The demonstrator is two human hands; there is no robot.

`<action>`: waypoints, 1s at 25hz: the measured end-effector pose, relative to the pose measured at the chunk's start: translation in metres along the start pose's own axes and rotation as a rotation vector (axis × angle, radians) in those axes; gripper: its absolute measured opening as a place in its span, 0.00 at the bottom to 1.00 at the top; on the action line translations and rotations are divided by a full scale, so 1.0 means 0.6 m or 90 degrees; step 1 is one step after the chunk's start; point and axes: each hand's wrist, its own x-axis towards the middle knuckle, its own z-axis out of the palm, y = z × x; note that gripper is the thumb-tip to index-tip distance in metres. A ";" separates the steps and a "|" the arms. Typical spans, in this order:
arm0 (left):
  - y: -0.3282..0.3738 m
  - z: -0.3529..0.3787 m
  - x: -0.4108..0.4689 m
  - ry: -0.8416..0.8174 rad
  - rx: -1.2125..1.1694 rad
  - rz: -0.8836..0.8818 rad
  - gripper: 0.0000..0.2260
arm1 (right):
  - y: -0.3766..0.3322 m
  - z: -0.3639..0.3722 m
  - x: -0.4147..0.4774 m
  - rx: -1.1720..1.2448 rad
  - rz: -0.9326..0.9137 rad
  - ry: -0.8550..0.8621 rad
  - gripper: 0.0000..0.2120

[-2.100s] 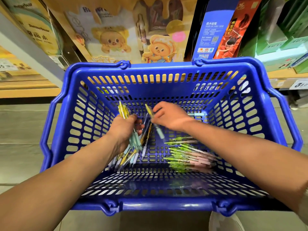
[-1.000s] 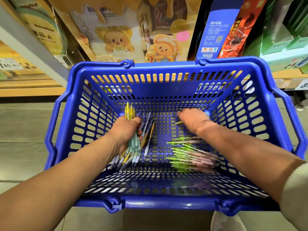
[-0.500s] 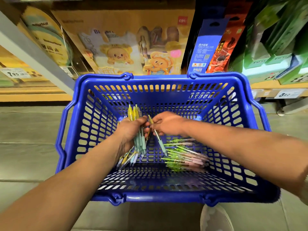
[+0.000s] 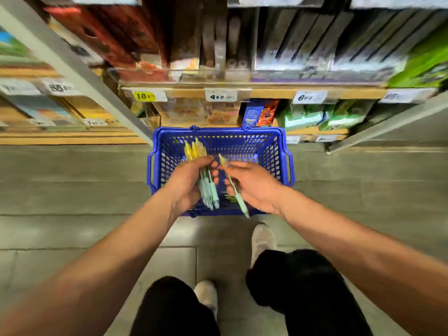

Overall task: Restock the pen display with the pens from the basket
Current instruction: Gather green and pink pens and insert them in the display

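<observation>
A blue plastic basket [image 4: 274, 151] stands on the floor in front of the shelves. Above it my left hand [image 4: 186, 185] grips a bundle of pens [image 4: 206, 180] with yellow tops and pale green grips. My right hand [image 4: 254, 185] pinches a single pen [image 4: 238, 197] of the same kind, its tip pointing down toward me. A few green pens [image 4: 229, 197] show in the basket between my hands; the rest of the basket floor is hidden by my hands.
Store shelves [image 4: 266, 93] with price tags and boxed goods rise behind the basket, blurred. A grey shelf upright [image 4: 80, 76] slants at the left. My legs and shoes [image 4: 261, 238] stand on the tiled floor just behind the basket.
The view has risen and pulled back from the basket. Both hands lifted out of the basket, the left with its bundle, the right with one pen.
</observation>
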 end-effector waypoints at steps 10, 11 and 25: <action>0.177 0.085 -0.582 -0.082 0.014 0.011 0.06 | -0.273 0.193 -0.519 -0.040 -0.153 0.150 0.11; 0.194 0.091 -0.623 -0.093 0.015 0.021 0.06 | -0.294 0.204 -0.554 -0.028 -0.160 0.140 0.12; 0.314 0.226 -0.821 -0.227 0.194 0.228 0.14 | -0.447 0.178 -0.760 0.071 -0.272 0.012 0.05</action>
